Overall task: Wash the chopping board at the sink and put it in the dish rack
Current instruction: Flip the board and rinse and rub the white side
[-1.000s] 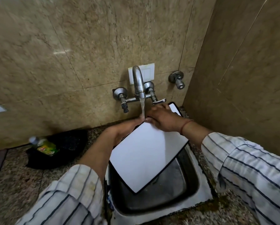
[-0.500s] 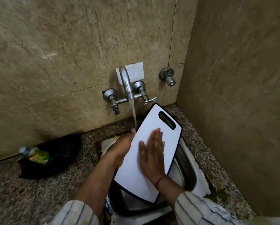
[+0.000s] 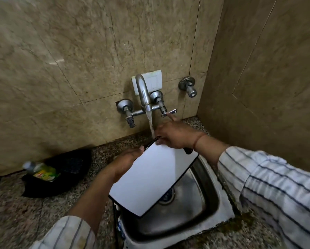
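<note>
My left hand (image 3: pixel 127 162) grips the left long edge of the chopping board (image 3: pixel 150 178), thumb lying along the rim, fingers hidden beneath — a firm grasp on the board's side. My right hand (image 3: pixel 175 135) sits on the far end of the board, fingers curled over the top edge by the handle slot; it presses there, though whether it is truly clenched round the edge I cannot tell. The board lies between both hands, white face up with a black rim, tilted over the sink (image 3: pixel 211 196), its far end raised under the tap (image 3: pixel 143 94) and its near corner hanging above the basin. Water (image 3: pixel 151 126) runs from the spout and strikes just beside my right knuckles at the board's upper edge. The drain (image 3: pixel 167 196) shows under the board's lower right side. Further left on the speckled counter (image 3: pixel 25 212) — a black tray (image 3: pixel 71 168) with a green-labelled bottle (image 3: pixel 43 172) lying in it. Striped sleeves (image 3: pixel 276 191) cover both forearms.
</note>
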